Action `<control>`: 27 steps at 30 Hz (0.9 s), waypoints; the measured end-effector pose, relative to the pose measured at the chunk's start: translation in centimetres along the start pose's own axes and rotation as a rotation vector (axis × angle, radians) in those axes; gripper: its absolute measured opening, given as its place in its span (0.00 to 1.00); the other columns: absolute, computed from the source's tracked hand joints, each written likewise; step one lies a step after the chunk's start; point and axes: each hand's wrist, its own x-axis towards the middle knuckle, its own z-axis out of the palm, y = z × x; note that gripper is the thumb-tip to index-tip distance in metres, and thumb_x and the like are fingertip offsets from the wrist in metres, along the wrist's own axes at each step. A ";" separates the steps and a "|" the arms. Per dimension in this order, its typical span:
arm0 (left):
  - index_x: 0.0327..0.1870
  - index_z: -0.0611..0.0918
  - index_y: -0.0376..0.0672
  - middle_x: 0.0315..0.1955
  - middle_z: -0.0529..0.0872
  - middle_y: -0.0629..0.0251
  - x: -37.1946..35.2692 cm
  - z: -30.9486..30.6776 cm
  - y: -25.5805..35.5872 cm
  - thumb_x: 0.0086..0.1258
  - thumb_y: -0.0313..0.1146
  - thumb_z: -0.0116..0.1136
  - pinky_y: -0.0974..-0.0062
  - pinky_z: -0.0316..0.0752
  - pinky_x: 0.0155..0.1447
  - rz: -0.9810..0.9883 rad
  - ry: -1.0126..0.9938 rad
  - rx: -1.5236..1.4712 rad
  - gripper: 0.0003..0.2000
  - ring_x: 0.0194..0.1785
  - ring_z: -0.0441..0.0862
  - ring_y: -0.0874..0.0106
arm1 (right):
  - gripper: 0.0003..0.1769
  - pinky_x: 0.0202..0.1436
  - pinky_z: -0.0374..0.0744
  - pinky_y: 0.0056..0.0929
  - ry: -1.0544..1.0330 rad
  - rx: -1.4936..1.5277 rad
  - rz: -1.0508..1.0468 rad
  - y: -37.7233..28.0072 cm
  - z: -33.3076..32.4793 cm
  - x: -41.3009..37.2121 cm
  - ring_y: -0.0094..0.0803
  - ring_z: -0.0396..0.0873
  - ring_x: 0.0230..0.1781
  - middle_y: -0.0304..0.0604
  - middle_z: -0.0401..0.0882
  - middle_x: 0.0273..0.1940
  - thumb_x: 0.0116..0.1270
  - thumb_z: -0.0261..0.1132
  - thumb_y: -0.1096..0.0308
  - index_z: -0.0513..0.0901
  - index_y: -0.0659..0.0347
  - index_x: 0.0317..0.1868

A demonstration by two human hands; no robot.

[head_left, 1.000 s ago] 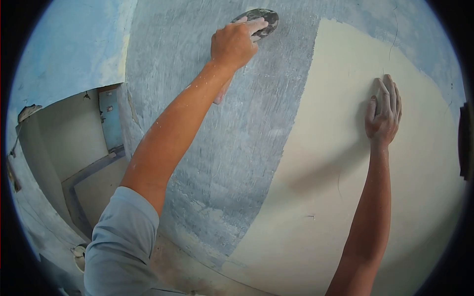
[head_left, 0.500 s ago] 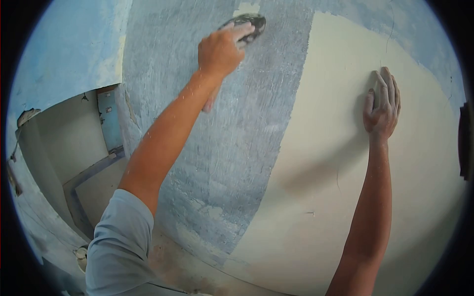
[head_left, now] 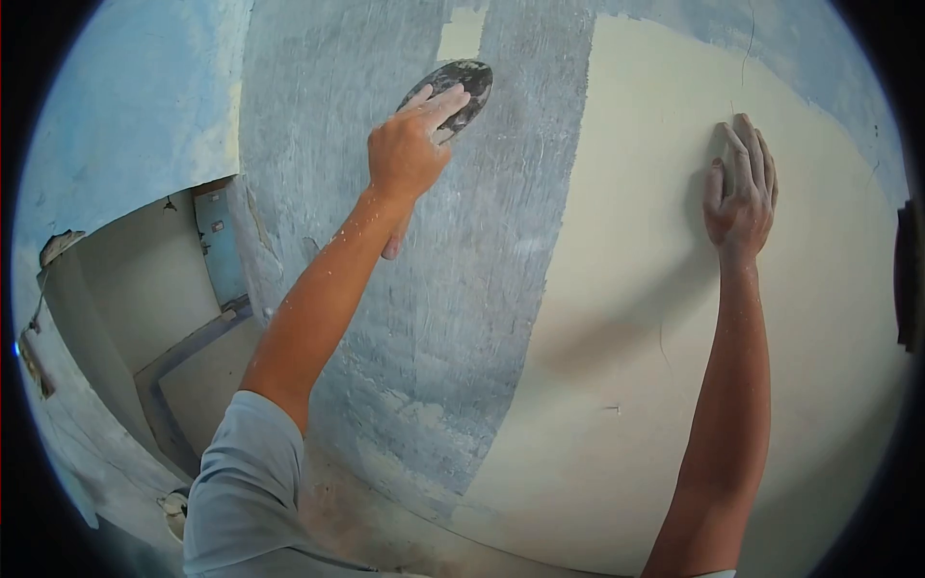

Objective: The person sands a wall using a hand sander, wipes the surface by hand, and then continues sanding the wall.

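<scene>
My left hand is closed around a scraper. Its dark, rounded blade is speckled with pale residue and lies against the wall, fingers pressed on its back; the handle end shows below my wrist. Grey, streaky wall surrounds the blade, with a small cream patch just above it. My right hand, dusted whitish, rests with outstretched fingers against the smooth cream wall section and holds nothing.
At left, a low opening in the wall shows another space with a blue panel. Broken plaster edges the opening. A small hook-like bit of metal sticks out of the cream section. Thin cracks run nearby.
My left hand and the scraper have moved down and slightly left along the wall, uncovering more of the cream patch above. My right hand stays at its place on the wall.
</scene>
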 end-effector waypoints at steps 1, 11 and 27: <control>0.61 0.90 0.62 0.63 0.89 0.77 0.4 0.0 0.1 0.61 0.23 0.66 0.65 0.85 0.62 -0.001 0.008 0.003 0.27 0.69 0.83 0.61 | 0.26 0.86 0.65 0.42 -0.003 0.001 0.009 0.0 -0.1 0.1 0.32 0.68 0.81 0.27 0.72 0.79 0.73 0.62 0.68 0.80 0.42 0.71; 0.63 0.89 0.69 0.61 0.89 0.59 10.7 0.7 0.7 0.62 0.29 0.63 0.54 0.86 0.60 -0.153 -0.045 0.101 0.27 0.55 0.89 0.48 | 0.26 0.85 0.65 0.42 0.026 0.046 -0.009 -0.1 -0.1 0.2 0.34 0.68 0.81 0.29 0.73 0.78 0.73 0.62 0.68 0.81 0.44 0.70; 0.61 0.90 0.65 0.63 0.89 0.71 7.0 1.3 -0.1 0.66 0.28 0.63 0.59 0.85 0.60 0.011 0.071 0.021 0.23 0.65 0.86 0.56 | 0.27 0.85 0.66 0.42 0.012 0.015 -0.002 -0.3 -0.3 0.3 0.34 0.68 0.80 0.29 0.73 0.78 0.73 0.62 0.69 0.81 0.44 0.71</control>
